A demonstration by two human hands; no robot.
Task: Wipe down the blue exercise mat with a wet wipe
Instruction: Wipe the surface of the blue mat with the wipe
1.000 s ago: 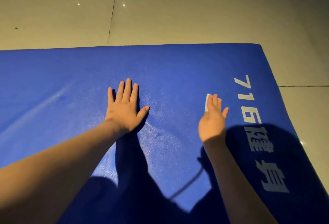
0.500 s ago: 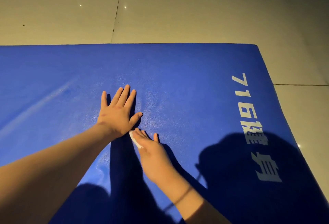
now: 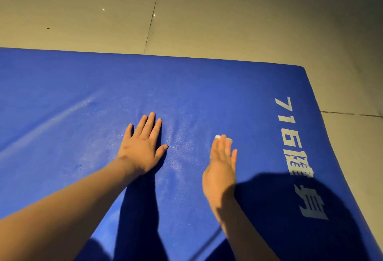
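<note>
Our left hand (image 3: 143,148) sits flat on the blue mat (image 3: 83,86), fingers spread. Our right hand (image 3: 220,169), off to its right, pins the wet wipe (image 3: 223,138) to the mat under straight fingertips, near the white lettering (image 3: 290,136).

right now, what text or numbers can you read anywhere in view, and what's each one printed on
"716": white print on the blue exercise mat, near its right edge.
Two white Chinese characters after it on the mat: blurred, partly in shadow, possibly "健身".
No other text visible.
</note>
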